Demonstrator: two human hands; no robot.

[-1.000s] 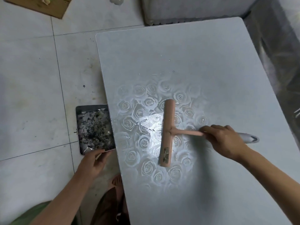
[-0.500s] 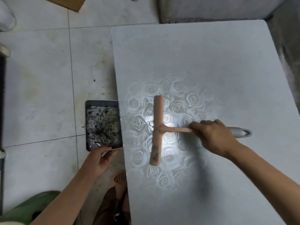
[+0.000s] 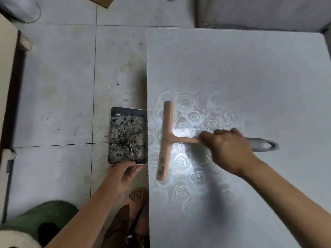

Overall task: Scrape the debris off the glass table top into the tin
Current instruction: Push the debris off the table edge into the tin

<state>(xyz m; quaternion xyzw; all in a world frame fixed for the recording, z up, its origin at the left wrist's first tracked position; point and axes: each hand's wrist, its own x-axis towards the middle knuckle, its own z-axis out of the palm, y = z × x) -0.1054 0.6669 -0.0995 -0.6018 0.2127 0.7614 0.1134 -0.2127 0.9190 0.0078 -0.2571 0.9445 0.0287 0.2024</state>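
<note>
Clasping scraper (image 3: 167, 131) in right grip (image 3: 227, 149), left grip (image 3: 123, 174) holding tin (image 3: 128, 110) at glass table top (image 3: 232, 59) edge.

Pale grey glass table top (image 3: 250, 68), printed with faint roses near its left edge, where light glares off it. A pink T-shaped scraper (image 3: 167, 140) has its long blade flat on the glass, parallel to that edge and just beside it (the grey handle end points right). A shallow rectangular tin (image 3: 129, 110) meets the left edge, holding dark and pale speckled debris (image 3: 127, 138). A few tiny pale specks (image 3: 226, 72) dot the far glass
</note>
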